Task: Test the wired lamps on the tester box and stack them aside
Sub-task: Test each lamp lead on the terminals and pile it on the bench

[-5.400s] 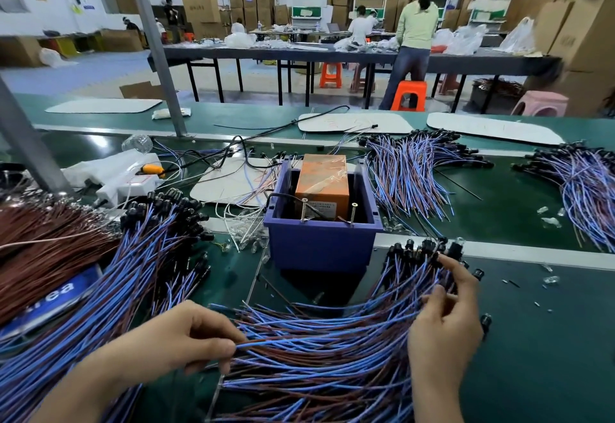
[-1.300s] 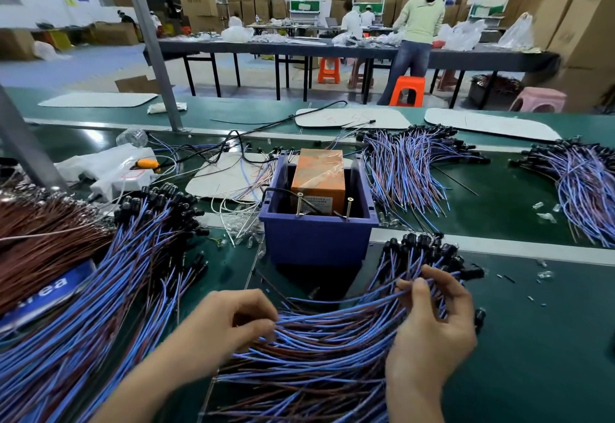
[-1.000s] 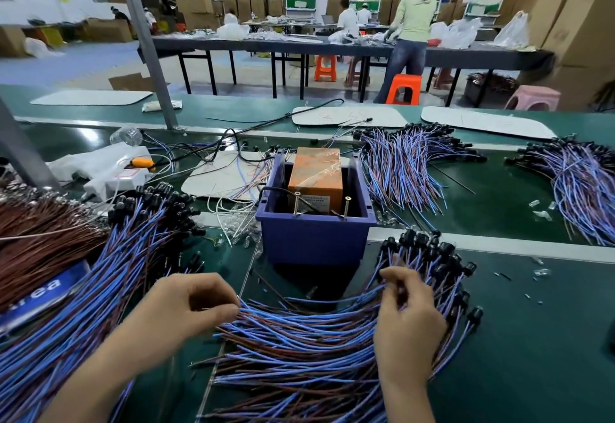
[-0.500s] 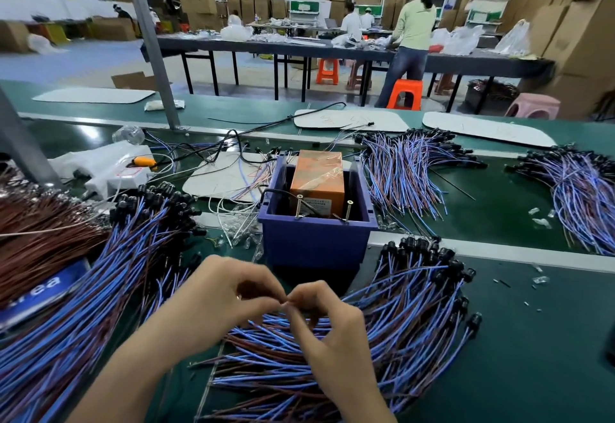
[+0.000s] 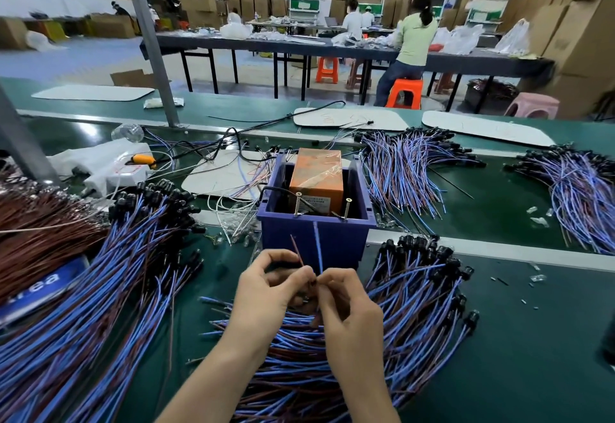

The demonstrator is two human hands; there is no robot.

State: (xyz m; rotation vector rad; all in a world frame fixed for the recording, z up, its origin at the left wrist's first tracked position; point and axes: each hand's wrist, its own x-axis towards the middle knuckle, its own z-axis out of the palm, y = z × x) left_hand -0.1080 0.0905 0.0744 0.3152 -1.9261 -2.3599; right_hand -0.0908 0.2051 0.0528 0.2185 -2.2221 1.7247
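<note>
The tester box is a purple tub holding an orange block, with two upright screws at its near rim. Just in front of it my left hand and my right hand meet over a fan of wired lamps. Together they hold one wired lamp: my left fingers pinch its brown wire, my right fingers pinch its blue wire. Both wire ends point up toward the box without touching the screws. The lamp's black head is hidden between my hands.
A big heap of blue and brown wired lamps lies at the left, with further piles at the back middle and far right. A white power strip and loose clear bulbs sit left of the box.
My right hand left the lamp heads and joined my left hand at the centre. Both hands lifted one lamp's wires out of the fan and spread them, pointing up at the box.
</note>
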